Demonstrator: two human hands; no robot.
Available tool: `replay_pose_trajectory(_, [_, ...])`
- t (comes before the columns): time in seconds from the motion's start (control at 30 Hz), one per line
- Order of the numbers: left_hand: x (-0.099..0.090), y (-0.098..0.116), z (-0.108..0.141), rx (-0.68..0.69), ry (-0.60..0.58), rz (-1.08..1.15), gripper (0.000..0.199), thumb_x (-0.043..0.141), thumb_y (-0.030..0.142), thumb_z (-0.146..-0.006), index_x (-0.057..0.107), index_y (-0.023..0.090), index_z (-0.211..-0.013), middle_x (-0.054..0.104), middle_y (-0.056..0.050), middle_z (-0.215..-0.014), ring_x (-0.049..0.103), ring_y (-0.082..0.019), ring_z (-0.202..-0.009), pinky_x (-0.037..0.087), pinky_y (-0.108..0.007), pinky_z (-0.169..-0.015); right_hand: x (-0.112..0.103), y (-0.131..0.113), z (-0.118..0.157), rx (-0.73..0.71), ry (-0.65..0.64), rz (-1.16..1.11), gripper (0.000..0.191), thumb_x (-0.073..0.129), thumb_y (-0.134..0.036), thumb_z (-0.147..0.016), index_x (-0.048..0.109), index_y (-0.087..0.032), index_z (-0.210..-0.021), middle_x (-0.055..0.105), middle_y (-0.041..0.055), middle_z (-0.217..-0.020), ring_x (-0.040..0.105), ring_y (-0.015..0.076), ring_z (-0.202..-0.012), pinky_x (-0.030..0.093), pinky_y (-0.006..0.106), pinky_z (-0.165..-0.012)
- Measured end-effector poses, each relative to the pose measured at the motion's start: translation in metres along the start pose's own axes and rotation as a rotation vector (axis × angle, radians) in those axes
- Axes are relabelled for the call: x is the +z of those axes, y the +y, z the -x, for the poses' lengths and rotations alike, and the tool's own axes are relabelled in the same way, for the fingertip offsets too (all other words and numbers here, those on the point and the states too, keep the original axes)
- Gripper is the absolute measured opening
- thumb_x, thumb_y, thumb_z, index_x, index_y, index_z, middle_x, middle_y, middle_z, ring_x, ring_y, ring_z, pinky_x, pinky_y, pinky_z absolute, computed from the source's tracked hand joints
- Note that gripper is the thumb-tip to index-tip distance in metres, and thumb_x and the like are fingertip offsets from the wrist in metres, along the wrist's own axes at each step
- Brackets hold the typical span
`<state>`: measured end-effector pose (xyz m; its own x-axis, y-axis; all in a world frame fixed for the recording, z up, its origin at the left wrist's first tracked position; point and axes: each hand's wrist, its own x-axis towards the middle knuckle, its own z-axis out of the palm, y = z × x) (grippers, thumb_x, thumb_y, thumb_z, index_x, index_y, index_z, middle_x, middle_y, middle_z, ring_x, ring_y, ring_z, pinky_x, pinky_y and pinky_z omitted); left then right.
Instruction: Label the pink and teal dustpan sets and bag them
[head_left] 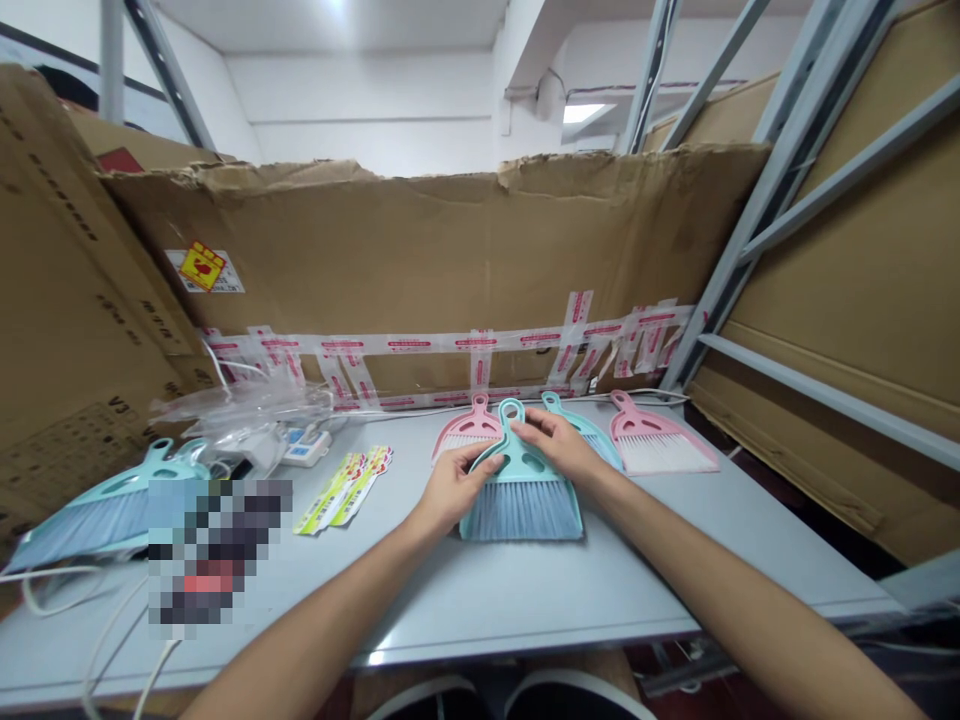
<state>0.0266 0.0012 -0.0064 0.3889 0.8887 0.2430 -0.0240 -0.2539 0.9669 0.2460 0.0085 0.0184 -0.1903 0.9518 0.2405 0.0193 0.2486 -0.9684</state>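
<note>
In the head view a mint-green dustpan and brush set (523, 505) is held at the middle of the table, its blue-grey bristles toward me. My left hand (455, 487) grips its left edge, thumb on the front. At the handle, my right hand (559, 440) pinches the upper right side with thumb and fingers. Behind it lie a pink dustpan set (466, 424), partly covered, and another mint-green set (598, 437), partly hidden by my right hand. Farther right rests a second pink dustpan set (660, 440) with white bristles.
Printed green-and-white cards (343, 492) lie left of centre. Behind them are a white power strip (306, 446) and clear plastic bags (244, 415). Another mint-green set (112, 505) sits far left, beside a pixelated patch and white cables. A large cardboard sheet (420, 260) walls the back.
</note>
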Motion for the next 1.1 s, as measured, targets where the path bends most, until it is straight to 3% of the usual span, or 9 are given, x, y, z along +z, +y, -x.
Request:
replay_pose_trajectory(0.13, [0.004, 0.003, 0.002, 0.015, -0.04, -0.039, 0.051, 0.084, 0.057, -0.092, 0.087, 0.021, -0.128, 0.083, -0.01, -0.133, 0.075, -0.038, -0.126, 0.055, -0.054, -0.117, -0.003, 0.004, -0.002, -0.025, 0.084, 0.033, 0.047, 0.082, -0.068, -0.086, 0.076, -0.022, -0.09, 0.066, -0.0001, -0.077, 0.053, 0.0172, -0.069, 0.044, 0.031, -0.064])
replay_pose_trajectory(0.43, [0.003, -0.004, 0.002, 0.009, -0.033, -0.029, 0.048, 0.085, 0.056, -0.092, 0.087, 0.021, -0.125, 0.084, -0.011, -0.128, 0.077, -0.036, -0.119, 0.057, -0.051, -0.114, -0.001, -0.001, 0.001, -0.094, 0.124, 0.117, 0.043, 0.081, -0.065, -0.087, 0.071, -0.023, -0.081, 0.059, -0.0014, -0.07, 0.049, 0.0178, -0.067, 0.042, 0.031, -0.064])
replay_pose_trajectory(0.7, [-0.005, -0.003, -0.003, 0.022, -0.019, -0.104, 0.044, 0.087, 0.057, -0.09, 0.087, 0.02, -0.114, 0.086, -0.011, -0.119, 0.077, -0.033, -0.112, 0.059, -0.043, -0.103, 0.007, 0.0, 0.003, -0.057, 0.065, 0.088, 0.044, 0.08, -0.065, -0.089, 0.075, -0.021, -0.091, 0.07, 0.0016, -0.082, 0.06, 0.0197, -0.076, 0.049, 0.034, -0.072])
replay_pose_trajectory(0.8, [-0.023, 0.008, -0.013, 0.04, 0.073, -0.119, 0.048, 0.086, 0.06, -0.088, 0.088, 0.021, -0.117, 0.084, -0.011, -0.126, 0.075, -0.034, -0.118, 0.056, -0.044, -0.107, 0.007, -0.002, 0.005, -0.02, 0.006, 0.056, 0.047, 0.086, -0.063, -0.085, 0.075, -0.021, -0.104, 0.074, 0.0019, -0.091, 0.065, 0.0197, -0.082, 0.052, 0.033, -0.075])
replay_pose_trajectory(0.9, [-0.051, 0.02, -0.025, 0.001, 0.15, -0.107, 0.056, 0.089, 0.064, -0.083, 0.087, 0.021, -0.117, 0.084, -0.012, -0.125, 0.075, -0.035, -0.117, 0.055, -0.045, -0.106, 0.008, 0.0, 0.007, 0.107, -0.079, 0.032, 0.058, 0.087, -0.065, -0.084, 0.072, -0.022, -0.121, 0.07, -0.0023, -0.08, 0.06, 0.0164, -0.065, 0.048, 0.03, -0.061])
replay_pose_trajectory(1.0, [-0.084, 0.03, -0.03, -0.135, 0.06, -0.137, 0.067, 0.073, 0.079, -0.089, 0.088, 0.018, -0.114, 0.086, -0.014, -0.112, 0.077, -0.036, -0.105, 0.058, -0.044, -0.096, 0.009, 0.005, 0.007, 0.149, -0.048, -0.022, 0.061, 0.089, -0.064, -0.082, 0.073, -0.021, -0.122, 0.07, -0.0025, -0.076, 0.06, 0.0167, -0.063, 0.045, 0.029, -0.059])
replay_pose_trajectory(1.07, [-0.108, 0.037, -0.028, -0.195, 0.066, -0.317, 0.08, 0.054, 0.087, -0.096, 0.086, 0.017, -0.118, 0.085, -0.017, -0.116, 0.077, -0.038, -0.111, 0.058, -0.044, -0.095, 0.009, 0.008, 0.005, 0.155, 0.004, -0.088, 0.06, 0.092, -0.061, -0.078, 0.075, -0.019, -0.117, 0.076, 0.001, -0.084, 0.066, 0.0191, -0.074, 0.047, 0.03, -0.066])
replay_pose_trajectory(1.1, [-0.121, 0.039, -0.026, -0.188, 0.132, -0.509, 0.08, 0.054, 0.087, -0.095, 0.084, 0.018, -0.122, 0.083, -0.018, -0.122, 0.075, -0.039, -0.119, 0.057, -0.043, -0.098, 0.009, 0.009, 0.004, 0.172, 0.022, -0.119, 0.059, 0.094, -0.06, -0.076, 0.077, -0.019, -0.116, 0.078, 0.0025, -0.089, 0.068, 0.02, -0.078, 0.048, 0.03, -0.069])
